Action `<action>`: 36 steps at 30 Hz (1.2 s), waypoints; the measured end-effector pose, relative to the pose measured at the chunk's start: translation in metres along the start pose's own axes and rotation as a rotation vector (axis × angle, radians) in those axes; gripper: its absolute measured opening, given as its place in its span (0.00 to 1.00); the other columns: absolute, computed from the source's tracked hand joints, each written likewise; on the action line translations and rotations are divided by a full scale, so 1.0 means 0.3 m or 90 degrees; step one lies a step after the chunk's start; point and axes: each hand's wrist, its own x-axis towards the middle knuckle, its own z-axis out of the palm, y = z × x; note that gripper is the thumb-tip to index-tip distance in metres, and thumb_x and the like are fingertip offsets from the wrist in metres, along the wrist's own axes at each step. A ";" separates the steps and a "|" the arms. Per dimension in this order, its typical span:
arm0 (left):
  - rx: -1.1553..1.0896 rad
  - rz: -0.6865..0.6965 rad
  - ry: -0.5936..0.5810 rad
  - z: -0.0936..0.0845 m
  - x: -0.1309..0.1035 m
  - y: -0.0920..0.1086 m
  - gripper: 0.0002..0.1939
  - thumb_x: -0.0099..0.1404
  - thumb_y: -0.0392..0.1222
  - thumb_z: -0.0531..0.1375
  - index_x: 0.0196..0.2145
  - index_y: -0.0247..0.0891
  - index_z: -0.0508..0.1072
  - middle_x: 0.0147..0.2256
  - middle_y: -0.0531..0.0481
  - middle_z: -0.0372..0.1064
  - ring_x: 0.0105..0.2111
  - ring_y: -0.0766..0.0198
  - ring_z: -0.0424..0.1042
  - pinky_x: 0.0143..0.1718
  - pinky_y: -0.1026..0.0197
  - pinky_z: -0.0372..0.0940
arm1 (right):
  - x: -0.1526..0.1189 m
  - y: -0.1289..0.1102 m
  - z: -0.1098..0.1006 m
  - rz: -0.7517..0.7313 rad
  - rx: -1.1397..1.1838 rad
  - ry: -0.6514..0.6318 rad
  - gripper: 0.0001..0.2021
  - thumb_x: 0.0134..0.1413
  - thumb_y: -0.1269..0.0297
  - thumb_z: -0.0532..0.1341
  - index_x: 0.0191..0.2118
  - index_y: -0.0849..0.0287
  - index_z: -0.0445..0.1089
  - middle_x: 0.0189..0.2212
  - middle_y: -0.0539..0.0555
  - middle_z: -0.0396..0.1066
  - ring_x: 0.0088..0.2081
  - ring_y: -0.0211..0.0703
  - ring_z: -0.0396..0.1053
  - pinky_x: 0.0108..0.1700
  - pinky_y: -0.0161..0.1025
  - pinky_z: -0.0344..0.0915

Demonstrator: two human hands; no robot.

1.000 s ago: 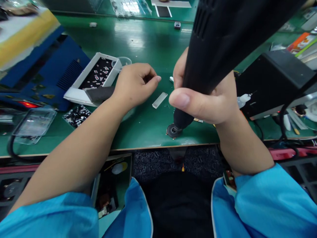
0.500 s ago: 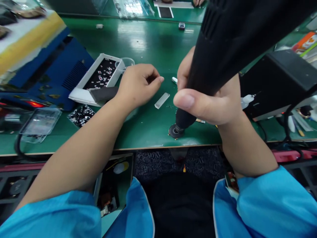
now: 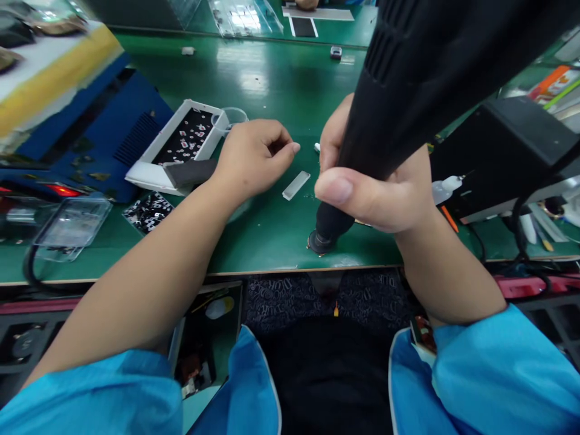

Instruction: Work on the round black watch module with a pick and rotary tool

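My right hand (image 3: 376, 193) is wrapped round a black electric screwdriver (image 3: 399, 103) with vent slots in its thick body, thumb lying across the front. The tool leans, its narrow nose down on a small round black part (image 3: 319, 243) with copper-coloured tabs at its edge, near the front of the green bench (image 3: 272, 241). My left hand (image 3: 256, 154) rests on the bench left of the tool, fingers curled and thumb meeting the forefinger; what they hold, if anything, is hidden. Just right of it lies a small clear rectangular block (image 3: 296, 185).
Left of my left hand are a white box (image 3: 136, 172) of small parts, a bag of black-and-white pieces (image 3: 148, 211) and a clear plastic case (image 3: 75, 226). A blue machine (image 3: 131, 127) stands far left, a black unit (image 3: 502, 145) right. A needle bottle (image 3: 446, 188) sits beside my right wrist.
My right hand and the screwdriver have shifted slightly left and tilted a little; the nose now sits lower over the round part. My left hand has hardly moved.
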 end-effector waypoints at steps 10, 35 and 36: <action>0.003 0.026 -0.013 0.003 0.014 -0.022 0.15 0.72 0.51 0.68 0.34 0.37 0.80 0.43 0.43 0.85 0.46 0.56 0.77 0.52 0.53 0.65 | -0.004 -0.009 -0.013 0.038 -0.046 0.000 0.16 0.58 0.63 0.77 0.28 0.51 0.70 0.33 0.49 0.72 0.35 0.44 0.66 0.48 0.46 0.75; 0.046 0.036 -0.012 0.006 0.017 -0.018 0.13 0.76 0.46 0.66 0.40 0.34 0.86 0.42 0.45 0.86 0.43 0.58 0.76 0.49 0.55 0.64 | 0.007 -0.020 -0.008 0.069 -0.032 0.029 0.16 0.53 0.66 0.79 0.25 0.50 0.72 0.31 0.48 0.73 0.35 0.44 0.65 0.47 0.45 0.74; 0.048 0.031 -0.015 0.006 0.016 -0.017 0.14 0.76 0.47 0.66 0.40 0.34 0.86 0.42 0.44 0.86 0.44 0.58 0.77 0.49 0.55 0.65 | 0.007 -0.019 -0.007 0.070 -0.030 0.031 0.16 0.53 0.67 0.79 0.25 0.50 0.72 0.31 0.48 0.73 0.35 0.44 0.65 0.47 0.45 0.74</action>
